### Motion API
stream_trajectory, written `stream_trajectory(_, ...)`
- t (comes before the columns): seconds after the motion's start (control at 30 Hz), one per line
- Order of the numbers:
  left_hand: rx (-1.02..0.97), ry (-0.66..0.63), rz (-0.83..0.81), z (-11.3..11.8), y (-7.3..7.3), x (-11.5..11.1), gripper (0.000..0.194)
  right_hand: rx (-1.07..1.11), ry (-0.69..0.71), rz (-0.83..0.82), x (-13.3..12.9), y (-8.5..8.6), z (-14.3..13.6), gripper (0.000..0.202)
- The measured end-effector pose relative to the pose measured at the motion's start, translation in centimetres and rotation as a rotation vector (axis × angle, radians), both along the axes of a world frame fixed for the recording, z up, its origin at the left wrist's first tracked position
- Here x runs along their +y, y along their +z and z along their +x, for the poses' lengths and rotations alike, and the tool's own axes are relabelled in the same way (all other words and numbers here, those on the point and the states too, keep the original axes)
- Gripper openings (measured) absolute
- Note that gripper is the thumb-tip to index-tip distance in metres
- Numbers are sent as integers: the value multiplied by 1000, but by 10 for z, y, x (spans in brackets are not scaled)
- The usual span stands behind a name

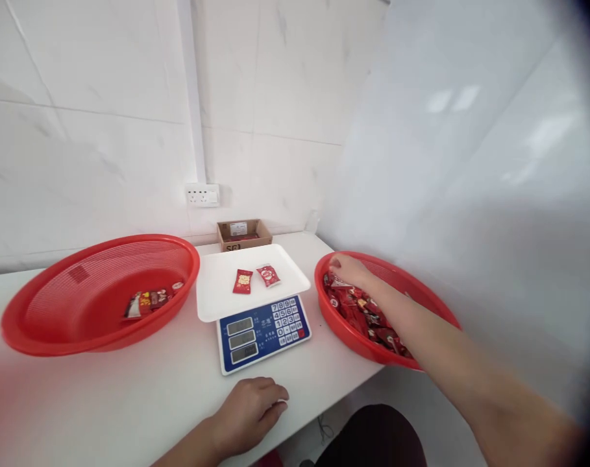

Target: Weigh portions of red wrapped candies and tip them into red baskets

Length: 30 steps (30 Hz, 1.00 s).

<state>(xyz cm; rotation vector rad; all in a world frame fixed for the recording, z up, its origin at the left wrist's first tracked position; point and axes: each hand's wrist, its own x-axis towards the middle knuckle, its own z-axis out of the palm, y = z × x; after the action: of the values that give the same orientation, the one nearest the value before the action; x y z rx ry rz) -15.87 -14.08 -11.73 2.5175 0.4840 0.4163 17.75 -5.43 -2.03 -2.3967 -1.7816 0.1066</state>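
Observation:
My left hand (250, 415) rests on the table in front of the scale, fingers curled in and nothing visible in them. My right hand (347, 268) reaches into the right red basket (343, 332), at its far left side. Its fingers are bent together over small red wrapped packets (360, 311); what they grip is hidden. Between the two baskets stands a blue and white digital scale (264, 332) with a white tray (217, 295). On that tray two red snack packets (243, 281) lie side by side, apart from each other.
To the left, a second red basket (100, 250) holds a few packets (151, 301). A small cardboard box (246, 244) with red contents stands behind the scale. A wall socket (202, 195) is above the white table (143, 395). A pale panel (421, 194) rises beside the right basket.

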Motion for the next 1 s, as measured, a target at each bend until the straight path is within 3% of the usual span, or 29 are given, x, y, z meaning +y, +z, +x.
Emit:
stream_trajectory(0.13, -7, 2, -24, 1, -2, 1, 21, 14, 7, -186, -45, -15, 36, 26)
stream_trajectory(0.27, -4, 6, -37, 2, -1, 1, 21, -4, -7, -333, -73, -28, 47, 38)
stream_trajectory(0.4, 4, 26, -53, 3, 0, 2, 21, -32, -7, -456, -75, -32, 47, 33)
stream_trajectory(0.6, 14, 21, -57, 4, 2, 2, 22, -28, 46, -598, -73, -38, 38, 70)
stream_trajectory(0.7, 21, 16, -47, 3, 2, 2, 23, -38, 62, -639, -77, -41, 35, 78)
stream_trajectory(0.83, 34, 19, -43, 3, 3, 1, 22, -32, 65, -667, -81, -37, 29, 74)
stream_trajectory(1.0, 22, 22, -41, 3, 3, 0, 22, -30, 99, -660, -84, -30, 22, 49)
